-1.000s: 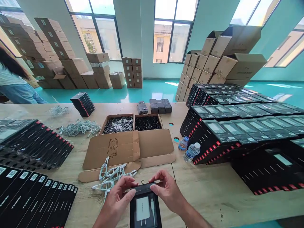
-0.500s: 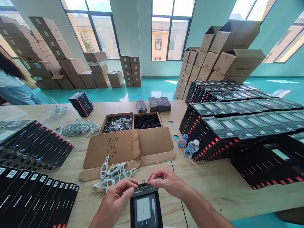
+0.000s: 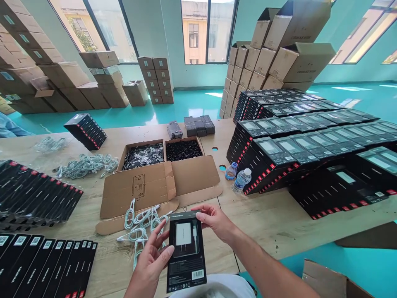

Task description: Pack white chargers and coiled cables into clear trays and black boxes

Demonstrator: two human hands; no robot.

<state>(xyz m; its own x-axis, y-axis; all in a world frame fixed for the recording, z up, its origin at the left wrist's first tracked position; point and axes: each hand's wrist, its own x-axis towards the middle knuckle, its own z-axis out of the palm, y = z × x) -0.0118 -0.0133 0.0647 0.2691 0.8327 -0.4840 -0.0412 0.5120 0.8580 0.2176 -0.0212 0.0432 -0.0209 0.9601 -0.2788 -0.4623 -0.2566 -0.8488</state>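
Note:
A black charger package [image 3: 186,252] with a clear window showing a white plug and cable stands upright in front of me, over the wooden table's [image 3: 273,225] near edge. My right hand [image 3: 214,220] pinches its top right corner. My left hand [image 3: 156,256] rests against its left side, thumb on the front and fingers spread behind. A small heap of white cables [image 3: 141,223] lies just behind the left hand.
An open cardboard box [image 3: 164,176] of small black parts sits mid-table. Rows of black packages [image 3: 310,149] fill the right side, with more packages [image 3: 37,194] stacked at left. Two water bottles [image 3: 238,178] stand near the box. Cardboard cartons [image 3: 279,54] are stacked behind.
The package has come up from lying flat on the table to upright in both hands. My hands left its top edge for its sides. The view has swung left and down.

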